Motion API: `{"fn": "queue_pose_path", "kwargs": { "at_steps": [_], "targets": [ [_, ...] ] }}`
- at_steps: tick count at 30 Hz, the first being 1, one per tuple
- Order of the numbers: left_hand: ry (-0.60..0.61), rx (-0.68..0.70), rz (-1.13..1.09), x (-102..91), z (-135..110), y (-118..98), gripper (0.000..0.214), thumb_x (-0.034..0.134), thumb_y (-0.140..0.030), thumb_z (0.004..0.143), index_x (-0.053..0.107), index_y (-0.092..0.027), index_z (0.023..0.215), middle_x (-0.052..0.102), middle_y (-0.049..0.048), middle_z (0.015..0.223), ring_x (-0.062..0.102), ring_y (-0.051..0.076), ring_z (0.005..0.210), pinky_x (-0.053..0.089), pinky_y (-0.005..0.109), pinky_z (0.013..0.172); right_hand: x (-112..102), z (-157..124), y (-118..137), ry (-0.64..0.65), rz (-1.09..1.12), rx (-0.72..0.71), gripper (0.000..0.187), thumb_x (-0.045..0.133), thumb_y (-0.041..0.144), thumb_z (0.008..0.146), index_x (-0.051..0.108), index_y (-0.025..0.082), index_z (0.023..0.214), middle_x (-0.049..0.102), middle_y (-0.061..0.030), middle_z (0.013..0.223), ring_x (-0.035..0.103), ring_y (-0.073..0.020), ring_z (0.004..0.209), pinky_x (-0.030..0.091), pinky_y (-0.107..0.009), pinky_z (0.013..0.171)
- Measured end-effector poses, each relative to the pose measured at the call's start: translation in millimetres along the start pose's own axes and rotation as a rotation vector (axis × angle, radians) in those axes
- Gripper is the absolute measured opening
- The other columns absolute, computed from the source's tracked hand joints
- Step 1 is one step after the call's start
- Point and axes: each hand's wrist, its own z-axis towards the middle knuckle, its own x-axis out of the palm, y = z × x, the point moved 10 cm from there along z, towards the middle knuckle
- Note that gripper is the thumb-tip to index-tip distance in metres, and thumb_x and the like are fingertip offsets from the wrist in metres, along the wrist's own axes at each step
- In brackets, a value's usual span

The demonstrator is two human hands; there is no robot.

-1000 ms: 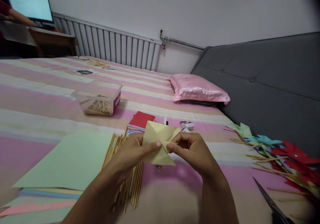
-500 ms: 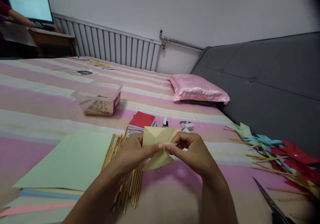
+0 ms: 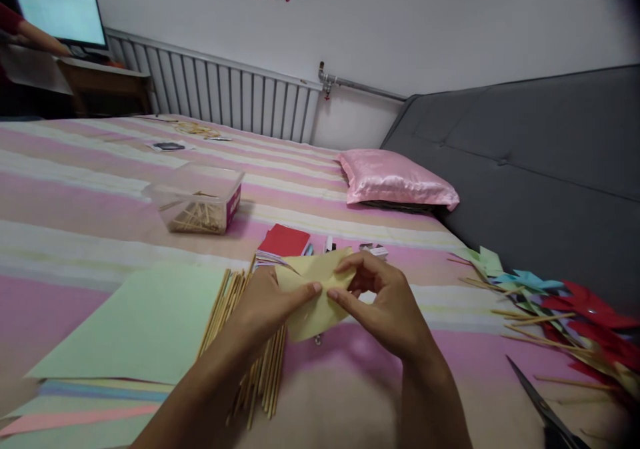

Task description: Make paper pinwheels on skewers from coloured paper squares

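Observation:
A square of yellow paper (image 3: 313,312), partly cut and bent, is held up between my two hands above the bed. My left hand (image 3: 273,302) grips its left side, thumb lying on the front near the middle. On the other side my right hand (image 3: 377,295) pinches the paper's right part, with the thumb low and the fingers curled behind. Just below the paper a small shiny piece (image 3: 318,339) lies on the sheet, too small to name. Thin wooden sticks (image 3: 267,382) lie in a bundle under my left forearm.
Pale green paper sheets (image 3: 130,322) lie at left. Behind are a red-topped paper stack (image 3: 285,241) and a clear plastic box (image 3: 200,202) with sticks. Finished paper pinwheels (image 3: 590,305) and open scissors (image 3: 540,402) lie at right. A pink pillow (image 3: 397,179) rests near the headboard.
The yellow paper has tilted and its folded flap at the right has opened out. My right fingers have shifted up slightly, and the thumbs are a little farther apart.

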Motion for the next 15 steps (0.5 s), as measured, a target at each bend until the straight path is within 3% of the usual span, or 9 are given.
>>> {"fn": "queue_pose_path", "kwargs": {
  "at_steps": [4, 7, 15],
  "targets": [
    [-0.021, 0.003, -0.104, -1.4, 1.1, 3.9, 0.037, 0.082, -0.022, 0.051, 0.073, -0.011, 0.084, 0.074, 0.0096, 0.079, 0.066, 0.022, 0.067, 0.051, 0.029, 0.061, 0.5, 0.3, -3.8, -0.041, 0.131, 0.050, 0.056, 0.068, 0.021, 0.071, 0.049, 0.030, 0.123, 0.062, 0.0016, 0.079, 0.057, -0.0128, 0.061, 0.051, -0.027, 0.057],
    [-0.043, 0.035, -0.108, -2.3, 0.8, 1.5, 0.035, 0.081, -0.024, 0.055, 0.073, -0.010, 0.085, 0.074, 0.0116, 0.085, 0.066, 0.022, 0.068, 0.050, 0.028, 0.062, 0.8, -0.2, -8.3, -0.072, 0.224, 0.100, 0.074, 0.068, 0.021, 0.072, 0.033, 0.032, 0.136, 0.061, 0.0039, 0.072, 0.059, -0.0135, 0.060, 0.051, -0.028, 0.058],
    [-0.032, 0.056, -0.133, 3.5, -5.3, -2.9, 0.039, 0.081, -0.022, 0.053, 0.073, -0.009, 0.089, 0.074, 0.0114, 0.084, 0.067, 0.024, 0.073, 0.051, 0.028, 0.063, 1.5, -0.6, -13.7, -0.098, 0.337, 0.135, 0.067, 0.069, 0.021, 0.072, 0.039, 0.028, 0.131, 0.056, 0.0078, 0.062, 0.056, -0.0098, 0.057, 0.048, -0.022, 0.056]
  ]
}}
